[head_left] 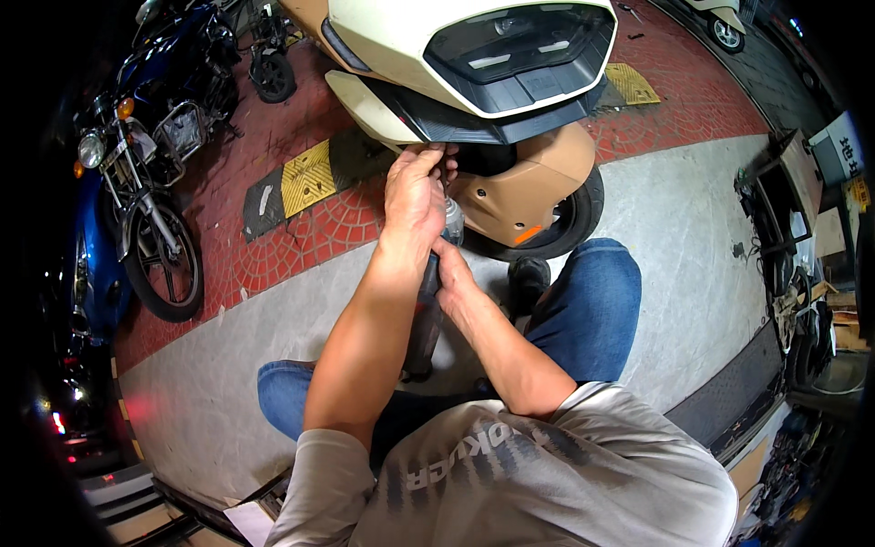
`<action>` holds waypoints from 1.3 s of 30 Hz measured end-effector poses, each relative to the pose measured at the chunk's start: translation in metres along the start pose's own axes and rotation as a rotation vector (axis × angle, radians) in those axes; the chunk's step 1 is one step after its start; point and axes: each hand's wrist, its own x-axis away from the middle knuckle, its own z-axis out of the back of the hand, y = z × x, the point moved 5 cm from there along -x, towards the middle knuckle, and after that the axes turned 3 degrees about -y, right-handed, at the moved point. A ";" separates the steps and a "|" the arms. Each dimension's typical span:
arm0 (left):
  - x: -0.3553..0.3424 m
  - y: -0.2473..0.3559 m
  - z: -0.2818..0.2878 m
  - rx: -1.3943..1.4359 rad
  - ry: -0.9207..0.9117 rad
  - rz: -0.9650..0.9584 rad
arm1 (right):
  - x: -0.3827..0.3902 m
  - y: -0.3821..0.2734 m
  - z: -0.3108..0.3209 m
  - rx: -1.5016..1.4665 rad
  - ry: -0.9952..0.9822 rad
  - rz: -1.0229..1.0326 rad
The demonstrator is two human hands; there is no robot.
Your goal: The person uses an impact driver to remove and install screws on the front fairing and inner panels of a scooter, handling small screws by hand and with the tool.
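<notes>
A cream and tan scooter point(474, 55) stands with its tail toward me, its rear wheel point(570, 223) on the grey pavement. My left hand point(415, 191) is raised under the black tail panel point(497, 118). Its fingers are curled around the front end of a dark power tool point(427, 314), with the fingertips against the panel's underside. My right hand point(453, 273) grips the tool's body lower down. The silver nose of the tool peeks out beside my left hand, and its tip is hidden by my fingers. My knees in blue jeans point(592, 292) are on either side.
A blue motorcycle point(137, 182) is parked at the left on red brick paving. A yellow and black kerb ramp point(305, 178) lies under the scooter. Racks and clutter point(802, 255) line the right edge. Another scooter's wheel point(725, 32) shows at the top right.
</notes>
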 end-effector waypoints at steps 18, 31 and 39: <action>-0.003 0.002 0.000 -0.078 0.005 0.034 | 0.011 -0.003 -0.015 0.025 -0.047 -0.016; 0.000 0.003 0.007 -0.028 -0.044 -0.009 | -0.012 0.008 0.002 0.034 -0.147 -0.001; 0.002 0.005 0.006 -0.045 -0.027 0.044 | -0.014 0.010 0.003 0.016 -0.179 -0.025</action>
